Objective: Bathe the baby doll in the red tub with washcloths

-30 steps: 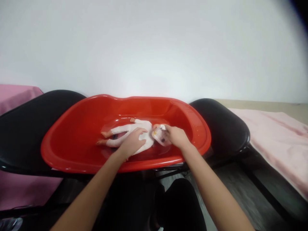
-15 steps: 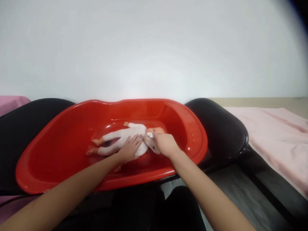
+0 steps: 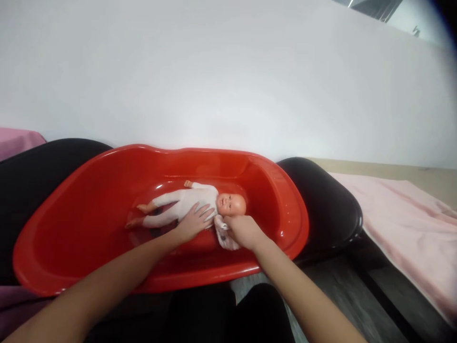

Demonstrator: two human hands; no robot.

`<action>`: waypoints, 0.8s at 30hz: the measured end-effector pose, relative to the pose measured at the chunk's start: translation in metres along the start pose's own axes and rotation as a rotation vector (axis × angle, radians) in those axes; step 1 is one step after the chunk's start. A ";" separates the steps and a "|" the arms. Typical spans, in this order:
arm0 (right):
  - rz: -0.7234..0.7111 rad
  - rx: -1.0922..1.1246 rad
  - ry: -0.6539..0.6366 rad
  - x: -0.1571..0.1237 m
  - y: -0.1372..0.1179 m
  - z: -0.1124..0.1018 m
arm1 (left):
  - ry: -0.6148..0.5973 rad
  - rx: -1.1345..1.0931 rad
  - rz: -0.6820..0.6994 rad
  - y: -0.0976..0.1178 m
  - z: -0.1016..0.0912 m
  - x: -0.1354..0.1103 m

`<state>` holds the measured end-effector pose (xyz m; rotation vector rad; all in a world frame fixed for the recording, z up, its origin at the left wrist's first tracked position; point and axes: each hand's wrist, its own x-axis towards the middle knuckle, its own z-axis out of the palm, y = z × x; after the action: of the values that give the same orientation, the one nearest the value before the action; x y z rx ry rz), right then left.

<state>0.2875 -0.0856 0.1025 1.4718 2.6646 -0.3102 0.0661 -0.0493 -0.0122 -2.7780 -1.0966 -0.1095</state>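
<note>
A baby doll in white clothing lies on its back inside a red baby bathtub, its head to the right and face uncovered. Across the doll's chest rests my left hand, flat with fingers spread, touching the clothing. My right hand is closed on a small pale cloth with dark spots, beside the doll's head on the near side. The cloth hangs below the fingers, and part of it is hidden by the hand. The doll's near arm is hidden behind my left hand and forearm.
Black chairs stand at both ends of the tub. To the right lies a pale pink cloth; a darker pink cloth shows at the far left. A white wall rises directly behind the tub.
My right hand has drawn the small cloth from the doll's face toward me, so the face now shows. My left hand stays on the chest. The camera view has tilted slightly.
</note>
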 end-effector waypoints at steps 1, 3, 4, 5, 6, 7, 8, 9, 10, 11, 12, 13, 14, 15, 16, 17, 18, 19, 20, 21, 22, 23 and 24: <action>-0.001 -0.015 0.003 0.000 0.000 0.002 | 0.008 0.003 -0.020 -0.002 -0.004 0.001; -0.009 -0.048 -0.009 0.001 0.000 0.005 | 0.027 0.005 -0.062 -0.007 -0.011 0.002; -0.020 -0.062 -0.019 0.001 -0.001 0.006 | 0.042 0.006 -0.081 -0.009 -0.015 0.003; -0.039 -0.068 -0.031 0.002 -0.001 0.007 | 0.058 0.007 -0.098 -0.012 -0.018 0.004; -0.068 -0.067 -0.045 0.002 -0.001 0.008 | 0.074 0.005 -0.113 -0.015 -0.020 0.005; -0.106 -0.061 -0.059 0.003 -0.002 0.010 | 0.092 -0.001 -0.130 -0.018 -0.022 0.006; -0.150 -0.057 -0.068 0.003 -0.002 0.011 | 0.110 -0.012 -0.149 -0.021 -0.024 0.006; -0.197 -0.058 -0.074 0.004 -0.002 0.012 | 0.131 -0.026 -0.171 -0.024 -0.026 0.007; -0.245 -0.067 -0.081 0.005 -0.002 0.013 | 0.154 -0.043 -0.199 -0.027 -0.028 0.008; -0.294 -0.089 -0.083 0.006 -0.003 0.014 | 0.181 -0.060 -0.233 -0.029 -0.029 0.008; -0.342 -0.124 -0.077 0.007 -0.003 0.014 | 0.211 -0.076 -0.271 -0.031 -0.031 0.009; -0.388 -0.169 -0.063 0.009 -0.003 0.014 | 0.239 -0.093 -0.310 -0.033 -0.034 0.010; -0.437 -0.223 -0.045 0.012 -0.005 0.014 | 0.262 -0.109 -0.347 -0.034 -0.036 0.012; -0.498 -0.283 -0.027 0.016 -0.006 0.014 | 0.280 -0.123 -0.379 -0.035 -0.038 0.013; -0.574 -0.347 -0.008 0.020 -0.008 0.015 | 0.291 -0.134 -0.402 -0.036 -0.040 0.015; -0.665 -0.410 0.007 0.026 -0.011 0.016 | 0.295 -0.142 -0.417 -0.037 -0.042 0.016; -0.770 -0.467 0.018 0.033 -0.014 0.019 | 0.293 -0.145 -0.423 -0.039 -0.044 0.017; -0.880 -0.515 0.024 0.042 -0.018 0.023 | 0.287 -0.142 -0.423 -0.040 -0.045 0.018; -0.988 -0.551 0.025 0.052 -0.023 0.029 | 0.279 -0.133 -0.422 -0.042 -0.046 0.019; -1.085 -0.573 0.021 0.063 -0.028 0.037 | 0.272 -0.118 -0.421 -0.043 -0.046 0.019; -1.166 -0.580 0.009 0.075 -0.033 0.046 | 0.265 -0.097 -0.423 -0.045 -0.046 0.019; -1.228 -0.568 -0.017 0.087 -0.038 0.055 | 0.259 -0.074 -0.425 -0.046 -0.045 0.019; -1.238 -0.527 -0.058 0.101 -0.043 0.064 | 0.252 -0.054 -0.428 -0.047 -0.045 0.018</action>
<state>0.1952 -0.0385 0.0289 -0.3985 2.8705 0.2841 0.0470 -0.0107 0.0394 -2.4361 -1.6087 -0.5273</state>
